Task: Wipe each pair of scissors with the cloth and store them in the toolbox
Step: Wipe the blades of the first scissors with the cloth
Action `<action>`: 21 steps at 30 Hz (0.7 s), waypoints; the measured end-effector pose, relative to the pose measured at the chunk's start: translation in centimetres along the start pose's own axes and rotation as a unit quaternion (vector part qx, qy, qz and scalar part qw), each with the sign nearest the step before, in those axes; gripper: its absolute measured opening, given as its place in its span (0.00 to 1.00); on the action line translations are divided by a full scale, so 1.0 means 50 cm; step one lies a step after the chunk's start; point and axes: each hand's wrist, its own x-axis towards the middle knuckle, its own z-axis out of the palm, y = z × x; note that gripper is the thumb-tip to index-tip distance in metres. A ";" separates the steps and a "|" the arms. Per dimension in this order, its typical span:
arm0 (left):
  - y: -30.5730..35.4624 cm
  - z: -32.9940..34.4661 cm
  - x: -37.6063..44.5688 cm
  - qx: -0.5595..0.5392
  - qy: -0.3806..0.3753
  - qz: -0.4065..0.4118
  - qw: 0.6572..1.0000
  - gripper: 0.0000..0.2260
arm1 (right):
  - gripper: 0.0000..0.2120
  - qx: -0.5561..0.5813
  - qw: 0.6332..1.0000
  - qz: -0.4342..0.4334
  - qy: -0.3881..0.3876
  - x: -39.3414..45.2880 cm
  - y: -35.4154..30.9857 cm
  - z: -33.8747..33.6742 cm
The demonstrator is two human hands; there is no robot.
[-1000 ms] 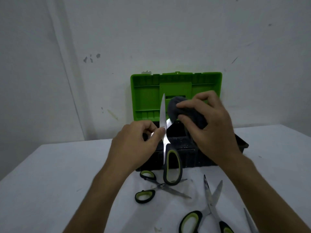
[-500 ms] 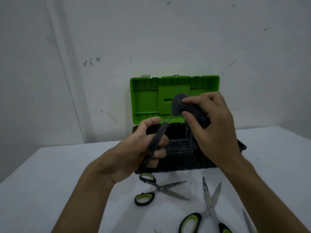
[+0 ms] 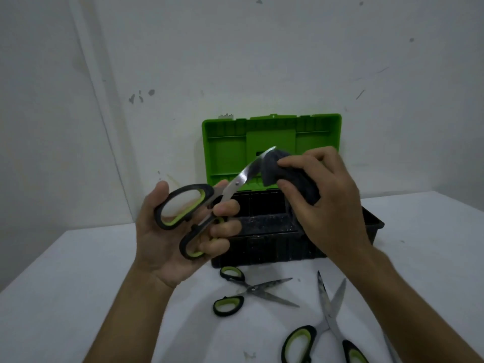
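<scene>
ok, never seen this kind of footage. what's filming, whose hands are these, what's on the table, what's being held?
No machine here: a person wears one wide-angle camera on the head, looking down at their own bare hands. The left hand grips a pair of scissors by the black-and-green handles. The right hand pinches a dark cloth around the blades near the tip. Behind them on the white table stands a toolbox, black with its green lid up. In front of it lie two more pairs of scissors, both open: a small one and a bigger one.
</scene>
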 end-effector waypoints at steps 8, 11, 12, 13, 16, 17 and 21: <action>0.083 0.020 -0.111 0.233 0.341 0.077 0.907 0.27 | 0.12 0.106 0.916 0.073 -0.381 -0.106 -0.132 0.141; 0.078 0.016 -0.139 0.367 0.420 0.028 0.829 0.38 | 0.11 0.156 0.848 0.130 -0.490 -0.128 -0.165 0.196; 0.074 0.014 -0.145 0.434 0.426 0.001 0.794 0.40 | 0.10 0.192 0.837 0.168 -0.483 -0.124 -0.169 0.201; 0.069 0.012 -0.148 0.498 0.422 -0.026 0.758 0.41 | 0.10 0.238 0.828 0.212 -0.462 -0.115 -0.171 0.199; 0.051 0.001 -0.140 0.597 0.389 -0.061 0.699 0.41 | 0.12 0.384 0.770 0.328 -0.391 -0.081 -0.168 0.176; 0.041 -0.003 -0.130 0.609 0.378 -0.056 0.695 0.40 | 0.12 0.418 0.749 0.348 -0.377 -0.073 -0.166 0.165; 0.012 -0.019 -0.089 0.606 0.351 -0.009 0.714 0.41 | 0.13 0.480 0.689 0.401 -0.365 -0.061 -0.143 0.141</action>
